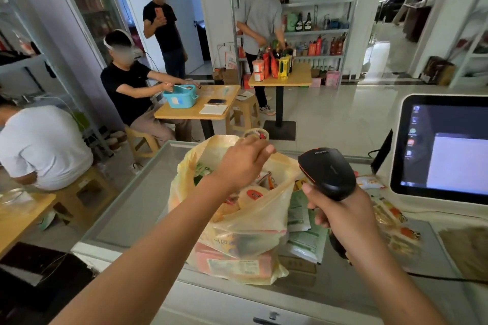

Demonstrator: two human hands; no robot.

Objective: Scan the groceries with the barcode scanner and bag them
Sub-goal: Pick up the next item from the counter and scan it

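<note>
The small round pack (256, 135) sits just above the middle of the frame, over the far edge of the yellow bag (250, 227). It may be a little jelly cup, but it is too blurry to be sure.

It could drop. The left hand (244, 163) pinches it only by the fingertips, so a small slip could send it past the bag's rim onto the worktop (137, 206). The scan could also miss, because fingers cover part of the pack and may hide the code. The bag looks very full and soft, so one more thing pushed in could make it tip.

The left arm reaches forward from the lower left, with the back of the hand up and the fingers curled round the pack. To the right of the middle, the right hand (340, 208) is wrapped tight round the handle of the black scanner (327, 171), whose head sits near the pack, lower and to its right.
</note>
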